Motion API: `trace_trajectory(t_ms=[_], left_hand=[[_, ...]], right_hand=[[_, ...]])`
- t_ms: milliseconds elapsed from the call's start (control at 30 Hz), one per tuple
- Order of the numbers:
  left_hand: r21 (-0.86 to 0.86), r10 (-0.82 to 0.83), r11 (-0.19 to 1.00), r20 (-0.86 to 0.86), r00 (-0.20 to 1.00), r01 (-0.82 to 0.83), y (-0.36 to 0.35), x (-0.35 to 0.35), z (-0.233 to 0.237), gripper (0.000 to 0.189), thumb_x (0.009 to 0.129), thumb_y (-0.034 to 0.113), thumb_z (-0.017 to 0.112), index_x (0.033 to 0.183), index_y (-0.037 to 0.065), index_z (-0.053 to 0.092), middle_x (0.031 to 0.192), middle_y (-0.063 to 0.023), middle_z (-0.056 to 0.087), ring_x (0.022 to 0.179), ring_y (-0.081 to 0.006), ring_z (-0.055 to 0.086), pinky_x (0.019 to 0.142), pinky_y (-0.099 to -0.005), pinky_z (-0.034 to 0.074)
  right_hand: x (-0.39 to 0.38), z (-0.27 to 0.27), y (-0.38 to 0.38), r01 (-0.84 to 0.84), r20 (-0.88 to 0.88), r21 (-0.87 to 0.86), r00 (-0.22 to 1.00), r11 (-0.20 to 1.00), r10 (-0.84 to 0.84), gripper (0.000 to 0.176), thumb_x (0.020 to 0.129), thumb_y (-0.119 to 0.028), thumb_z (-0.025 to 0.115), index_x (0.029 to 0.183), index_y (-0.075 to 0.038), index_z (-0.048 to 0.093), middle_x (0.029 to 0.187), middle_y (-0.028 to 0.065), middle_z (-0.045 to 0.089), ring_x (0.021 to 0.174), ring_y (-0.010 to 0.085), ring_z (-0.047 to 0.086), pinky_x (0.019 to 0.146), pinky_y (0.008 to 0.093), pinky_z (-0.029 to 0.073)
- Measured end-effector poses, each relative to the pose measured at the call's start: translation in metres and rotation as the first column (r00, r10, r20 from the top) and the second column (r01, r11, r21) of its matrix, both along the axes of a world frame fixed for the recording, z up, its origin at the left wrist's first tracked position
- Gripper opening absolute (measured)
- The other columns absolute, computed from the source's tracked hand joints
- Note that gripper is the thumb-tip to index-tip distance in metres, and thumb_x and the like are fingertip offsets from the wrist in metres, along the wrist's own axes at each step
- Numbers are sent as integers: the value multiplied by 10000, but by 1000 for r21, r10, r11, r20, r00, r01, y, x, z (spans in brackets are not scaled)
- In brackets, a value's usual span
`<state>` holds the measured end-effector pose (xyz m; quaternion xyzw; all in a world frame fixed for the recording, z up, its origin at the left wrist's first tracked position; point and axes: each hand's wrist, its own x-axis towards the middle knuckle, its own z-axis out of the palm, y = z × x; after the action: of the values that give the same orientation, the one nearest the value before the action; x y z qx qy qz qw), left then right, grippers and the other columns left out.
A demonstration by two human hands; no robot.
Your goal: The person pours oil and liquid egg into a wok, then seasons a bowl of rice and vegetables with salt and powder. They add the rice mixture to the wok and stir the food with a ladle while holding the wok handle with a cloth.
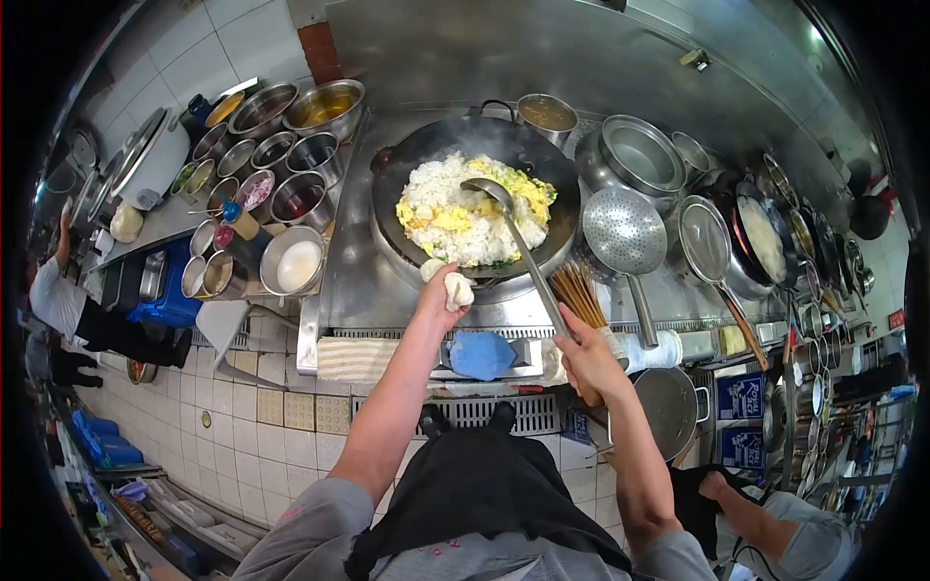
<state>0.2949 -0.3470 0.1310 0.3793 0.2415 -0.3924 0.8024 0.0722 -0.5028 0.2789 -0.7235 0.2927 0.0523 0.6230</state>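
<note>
A large black wok (392, 194) sits on the steel stove, holding white rice (436, 189) mixed with yellow egg (533, 198) and bits of green. Steam rises from it. My left hand (446, 295) is closed around a folded white cloth (457, 290) at the wok's near rim. My right hand (589, 360) grips the handle of a long steel ladle (523, 247), whose bowl rests on the rice near the middle of the wok. A bamboo brush (578, 293) lies just beyond my right hand, and a blue cloth (481, 355) lies on the front ledge between my hands.
Bowls of ingredients (294, 263) and squeeze bottles (244, 225) crowd the left counter. A perforated strainer (625, 230), a mesh skimmer (704, 237) and stacked pans (760, 237) stand right. A large pot (668, 402) is below right. People are at far left (58, 290) and lower right (775, 528).
</note>
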Motion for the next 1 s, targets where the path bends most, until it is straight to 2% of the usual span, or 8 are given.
trace_trajectory(t_ms=[367,433,500,600,667,833,900,1000], left_hand=[[45,-30,998,-45,999,32,-3,4,1,132,819,234,647,906,166,574,743,-17,590,628,-185,593,517,-347,481],[-46,-21,999,0,1000,20,-1,6,-17,108,809,161,615,904,133,572,760,-42,614,616,-191,614,479,-348,489],[-34,29,999,38,999,-28,4,-19,-18,97,854,153,560,928,91,568,749,-75,625,613,-217,627,451,-352,490],[4,173,985,35,984,-174,25,-101,52,119,890,141,509,961,65,568,758,-96,633,625,-219,628,448,-345,489],[-12,152,988,34,988,-152,17,-92,53,116,892,143,512,954,61,567,753,-90,625,623,-214,624,451,-348,488],[82,-49,996,224,973,31,19,-64,0,133,862,141,535,938,33,548,756,-80,606,622,-209,617,493,-382,511],[42,77,996,146,986,-84,38,-110,-10,329,826,62,545,1144,10,476,958,-111,607,812,-256,648,660,-409,559],[24,77,996,181,980,-83,66,-152,5,388,821,46,537,1202,30,466,1033,-135,614,928,-250,638,740,-360,543]], right_hand=[[-26,7,13,-65,-21,125,997,990,69,609,941,-97,516,1486,-159,253,570,-25,440,409,73,407,377,238,369],[-34,29,11,-103,-84,52,991,993,107,634,924,-100,544,1485,-149,253,583,-17,446,415,83,419,383,246,373],[-60,63,12,-281,-47,-376,958,883,284,607,910,-128,569,1459,-119,310,581,25,504,431,107,458,447,291,403],[-95,121,-6,-318,-125,-273,948,908,294,614,912,-118,570,1466,-154,307,557,-7,471,423,94,452,437,276,405],[-104,131,-15,-307,-302,93,898,947,321,619,915,-110,567,1470,-186,304,551,-30,455,430,73,455,439,257,415],[-43,93,-26,-374,-337,-198,894,906,296,604,897,-100,581,1449,-187,351,611,19,520,452,83,444,474,265,423],[-25,71,-32,-346,-312,-250,913,905,263,595,893,-99,583,1442,-174,365,619,25,532,454,87,442,479,268,423],[-30,48,-29,-273,88,-556,920,785,383,593,890,-84,582,1439,-159,371,606,24,530,456,81,433,473,267,415]])
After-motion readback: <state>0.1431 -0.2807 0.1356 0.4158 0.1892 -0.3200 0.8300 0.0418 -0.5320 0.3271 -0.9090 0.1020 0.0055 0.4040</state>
